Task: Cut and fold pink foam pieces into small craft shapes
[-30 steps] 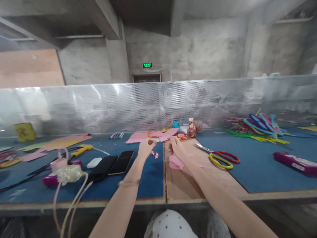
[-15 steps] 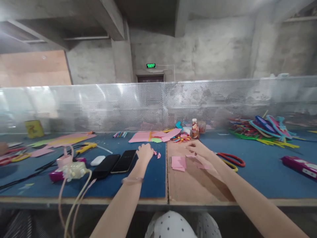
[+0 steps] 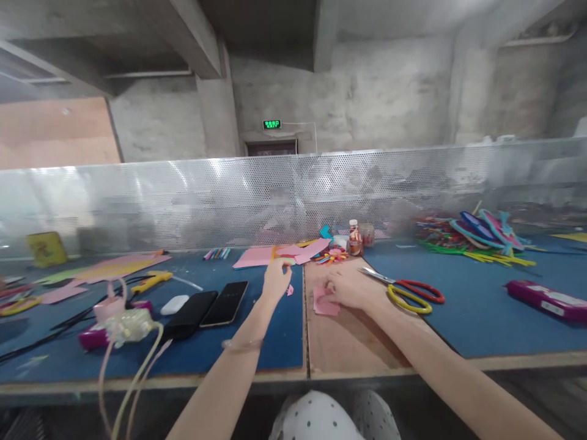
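Head view: the right hand point(image 3: 347, 289) is at the far edge of the pink paper stack point(image 3: 326, 307) on the bench point(image 3: 275, 351). The left hand point(image 3: 276, 280) is just left of a pink scrap point(image 3: 290, 290). With fingertips partly hidden, I cannot tell whether either grip is released or grasping. Scissors point(image 3: 391, 291) lie farther right.

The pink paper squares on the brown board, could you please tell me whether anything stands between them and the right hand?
Nothing visible does: in this view the right hand overlaps the pink paper squares, though contact is unclear. The scissors lie to the hand's right.
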`<control>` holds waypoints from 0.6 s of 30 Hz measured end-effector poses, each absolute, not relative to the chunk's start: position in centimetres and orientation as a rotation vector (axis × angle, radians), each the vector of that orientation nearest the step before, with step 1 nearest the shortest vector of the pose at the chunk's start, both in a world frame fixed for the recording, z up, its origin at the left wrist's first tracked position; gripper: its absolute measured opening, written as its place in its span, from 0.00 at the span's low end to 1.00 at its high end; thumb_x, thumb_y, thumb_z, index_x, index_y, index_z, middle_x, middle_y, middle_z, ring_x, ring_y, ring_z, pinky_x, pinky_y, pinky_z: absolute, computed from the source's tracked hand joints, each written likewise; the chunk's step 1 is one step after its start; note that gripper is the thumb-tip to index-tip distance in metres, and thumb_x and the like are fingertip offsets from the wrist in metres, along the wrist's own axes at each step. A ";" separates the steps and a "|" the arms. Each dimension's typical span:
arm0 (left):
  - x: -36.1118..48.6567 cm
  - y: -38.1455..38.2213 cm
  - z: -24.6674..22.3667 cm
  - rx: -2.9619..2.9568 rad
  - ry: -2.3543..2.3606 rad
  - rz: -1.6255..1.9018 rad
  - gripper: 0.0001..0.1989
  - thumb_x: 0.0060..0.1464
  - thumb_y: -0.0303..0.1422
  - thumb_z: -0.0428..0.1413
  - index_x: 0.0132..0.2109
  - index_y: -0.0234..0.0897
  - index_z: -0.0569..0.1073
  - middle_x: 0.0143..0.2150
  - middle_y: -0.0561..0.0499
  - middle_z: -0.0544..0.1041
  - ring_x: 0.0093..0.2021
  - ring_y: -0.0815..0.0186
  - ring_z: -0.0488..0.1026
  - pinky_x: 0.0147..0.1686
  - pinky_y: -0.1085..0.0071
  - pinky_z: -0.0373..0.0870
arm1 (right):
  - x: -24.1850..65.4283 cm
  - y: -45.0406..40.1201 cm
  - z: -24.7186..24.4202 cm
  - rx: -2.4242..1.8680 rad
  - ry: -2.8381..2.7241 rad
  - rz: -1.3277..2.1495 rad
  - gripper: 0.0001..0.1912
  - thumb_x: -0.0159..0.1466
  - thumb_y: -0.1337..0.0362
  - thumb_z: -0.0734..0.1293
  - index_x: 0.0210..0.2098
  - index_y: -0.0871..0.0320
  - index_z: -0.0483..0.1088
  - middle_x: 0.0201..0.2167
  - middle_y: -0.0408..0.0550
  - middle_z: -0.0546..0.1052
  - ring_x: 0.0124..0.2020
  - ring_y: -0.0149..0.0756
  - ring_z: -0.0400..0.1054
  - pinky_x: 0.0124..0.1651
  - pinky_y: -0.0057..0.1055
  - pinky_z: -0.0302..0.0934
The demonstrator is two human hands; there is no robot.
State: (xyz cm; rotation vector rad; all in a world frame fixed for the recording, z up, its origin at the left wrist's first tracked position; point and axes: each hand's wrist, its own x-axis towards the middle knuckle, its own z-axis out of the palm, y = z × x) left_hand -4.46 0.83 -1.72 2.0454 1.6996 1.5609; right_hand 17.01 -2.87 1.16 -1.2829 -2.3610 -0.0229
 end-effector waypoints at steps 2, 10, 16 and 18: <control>-4.1 0.9 -1.8 1.991 1.617 1.514 0.08 0.48 0.26 0.49 0.36 0.35 0.70 0.38 0.47 0.74 0.41 0.65 0.71 0.41 0.69 0.65 | 17.4 -2.9 1.4 -1.278 -2.346 -0.030 0.11 0.52 0.57 0.66 0.28 0.59 0.72 0.27 0.49 0.73 0.29 0.34 0.63 0.32 0.28 0.53; -2.2 -0.2 -1.0 1.687 1.159 1.186 0.18 0.52 0.43 0.47 0.38 0.31 0.70 0.32 0.47 0.73 0.24 0.72 0.69 0.18 0.80 0.58 | 16.4 0.0 0.4 -1.011 -2.059 0.454 0.15 0.57 0.55 0.61 0.34 0.61 0.67 0.29 0.48 0.72 0.26 0.30 0.63 0.26 0.26 0.57; -2.5 -0.4 -1.1 1.740 1.179 1.224 0.17 0.46 0.44 0.54 0.32 0.31 0.71 0.19 0.56 0.65 0.16 0.75 0.61 0.15 0.79 0.53 | 14.6 1.4 1.5 -0.837 -1.810 0.722 0.08 0.51 0.63 0.63 0.30 0.60 0.66 0.30 0.47 0.72 0.27 0.29 0.64 0.27 0.25 0.59; -2.7 -0.1 -1.2 1.674 1.208 1.273 0.16 0.46 0.42 0.54 0.33 0.31 0.70 0.18 0.57 0.64 0.16 0.74 0.61 0.16 0.78 0.56 | 14.2 1.7 1.0 -0.835 -1.766 0.730 0.08 0.52 0.64 0.62 0.31 0.60 0.66 0.30 0.47 0.72 0.27 0.29 0.65 0.27 0.26 0.59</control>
